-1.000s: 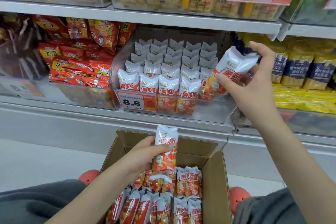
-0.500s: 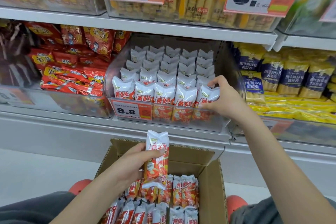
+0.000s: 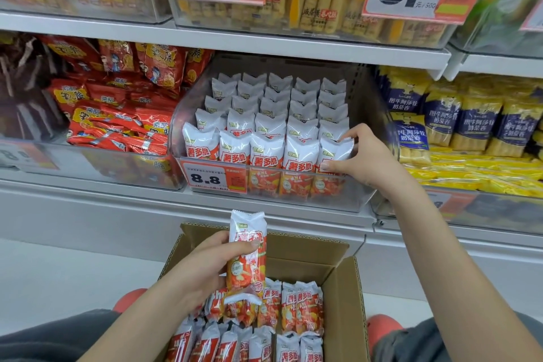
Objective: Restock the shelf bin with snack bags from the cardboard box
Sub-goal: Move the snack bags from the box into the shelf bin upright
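Observation:
A clear shelf bin (image 3: 364, 132) holds several rows of upright white-and-red snack bags (image 3: 264, 126). My right hand (image 3: 364, 161) pinches the front-right bag (image 3: 333, 151) in the bin's front row, thumb on its face and fingers behind its top. Below the shelf stands an open cardboard box (image 3: 346, 279) with several more bags (image 3: 293, 306) packed upright. My left hand (image 3: 205, 261) grips one snack bag (image 3: 246, 250) upright above the box.
A bin of red snack packets (image 3: 117, 103) sits to the left and blue-and-yellow packs (image 3: 470, 123) to the right. An 8.8 price tag (image 3: 214, 175) hangs on the bin front. The upper shelf (image 3: 264, 41) overhangs. My knees and red shoes flank the box.
My right hand carried a bag from the air down into the bin's front-right slot and still holds it there. My left hand has kept its bag above the box.

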`<control>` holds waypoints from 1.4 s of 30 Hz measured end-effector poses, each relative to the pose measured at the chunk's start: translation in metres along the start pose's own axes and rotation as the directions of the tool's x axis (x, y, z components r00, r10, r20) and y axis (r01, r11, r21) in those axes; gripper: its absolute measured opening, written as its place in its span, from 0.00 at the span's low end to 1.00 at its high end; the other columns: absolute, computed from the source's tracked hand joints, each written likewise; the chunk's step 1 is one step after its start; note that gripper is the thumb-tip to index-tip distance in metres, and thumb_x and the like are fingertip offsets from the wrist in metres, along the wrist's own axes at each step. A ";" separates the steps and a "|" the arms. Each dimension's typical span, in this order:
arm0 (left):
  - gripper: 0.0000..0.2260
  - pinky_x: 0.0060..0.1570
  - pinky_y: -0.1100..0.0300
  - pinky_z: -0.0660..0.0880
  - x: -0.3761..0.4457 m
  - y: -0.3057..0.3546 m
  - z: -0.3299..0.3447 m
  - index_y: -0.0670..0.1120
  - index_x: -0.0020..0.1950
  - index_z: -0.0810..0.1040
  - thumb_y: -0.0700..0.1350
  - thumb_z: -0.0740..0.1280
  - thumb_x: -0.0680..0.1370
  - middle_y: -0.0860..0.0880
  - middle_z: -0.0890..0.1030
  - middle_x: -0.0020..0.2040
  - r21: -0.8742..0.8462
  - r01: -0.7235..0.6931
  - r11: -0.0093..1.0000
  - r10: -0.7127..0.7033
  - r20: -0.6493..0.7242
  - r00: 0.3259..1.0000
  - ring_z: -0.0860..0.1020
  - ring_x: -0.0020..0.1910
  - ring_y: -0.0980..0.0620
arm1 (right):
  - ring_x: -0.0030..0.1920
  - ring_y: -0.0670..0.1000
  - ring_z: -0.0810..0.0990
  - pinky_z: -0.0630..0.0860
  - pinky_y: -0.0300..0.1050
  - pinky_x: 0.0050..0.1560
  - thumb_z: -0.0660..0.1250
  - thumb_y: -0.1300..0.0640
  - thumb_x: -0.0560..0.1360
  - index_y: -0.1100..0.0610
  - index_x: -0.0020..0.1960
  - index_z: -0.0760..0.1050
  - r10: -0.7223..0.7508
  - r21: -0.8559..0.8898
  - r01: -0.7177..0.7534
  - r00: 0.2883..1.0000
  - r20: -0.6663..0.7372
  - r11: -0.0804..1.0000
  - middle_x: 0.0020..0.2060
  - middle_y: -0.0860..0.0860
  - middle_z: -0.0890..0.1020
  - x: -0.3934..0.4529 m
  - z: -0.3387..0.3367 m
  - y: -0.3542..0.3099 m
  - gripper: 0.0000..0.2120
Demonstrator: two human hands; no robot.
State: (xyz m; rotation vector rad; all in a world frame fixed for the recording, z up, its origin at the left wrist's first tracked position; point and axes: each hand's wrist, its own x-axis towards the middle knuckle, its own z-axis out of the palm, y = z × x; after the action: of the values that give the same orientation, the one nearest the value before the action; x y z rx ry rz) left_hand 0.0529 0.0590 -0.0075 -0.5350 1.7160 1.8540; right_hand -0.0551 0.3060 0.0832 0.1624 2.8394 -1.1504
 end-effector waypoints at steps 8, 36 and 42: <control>0.21 0.50 0.50 0.80 0.003 -0.002 0.002 0.48 0.62 0.75 0.45 0.74 0.71 0.46 0.84 0.53 0.020 0.011 1.000 -0.011 0.008 1.000 0.82 0.53 0.46 | 0.36 0.43 0.72 0.66 0.38 0.30 0.75 0.51 0.70 0.53 0.66 0.60 -0.047 -0.031 0.046 0.997 -0.062 0.998 0.43 0.46 0.72 -0.006 0.002 0.000 0.32; 0.18 0.47 0.53 0.78 -0.004 0.003 -0.005 0.45 0.62 0.75 0.42 0.72 0.73 0.44 0.83 0.54 -0.059 -0.011 0.998 0.008 -0.050 0.999 0.80 0.54 0.45 | 0.43 0.45 0.73 0.72 0.44 0.45 0.62 0.64 0.76 0.53 0.61 0.67 -0.339 -0.057 0.344 0.863 -0.375 0.937 0.57 0.52 0.76 -0.045 0.022 -0.009 0.15; 0.24 0.44 0.51 0.79 -0.003 -0.010 -0.026 0.43 0.60 0.76 0.44 0.75 0.65 0.41 0.83 0.53 -0.094 0.046 0.995 -0.051 -0.054 0.997 0.81 0.53 0.43 | 0.30 0.50 0.73 0.69 0.44 0.25 0.55 0.64 0.68 0.58 0.37 0.72 -0.733 -0.234 0.696 0.624 -0.272 0.679 0.28 0.49 0.75 -0.090 0.065 -0.001 0.08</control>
State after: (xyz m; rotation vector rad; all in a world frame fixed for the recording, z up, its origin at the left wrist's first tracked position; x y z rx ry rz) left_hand 0.0593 0.0328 -0.0163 -0.6657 1.6438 1.9083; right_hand 0.0355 0.2537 0.0464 -0.9842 3.3804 -1.1284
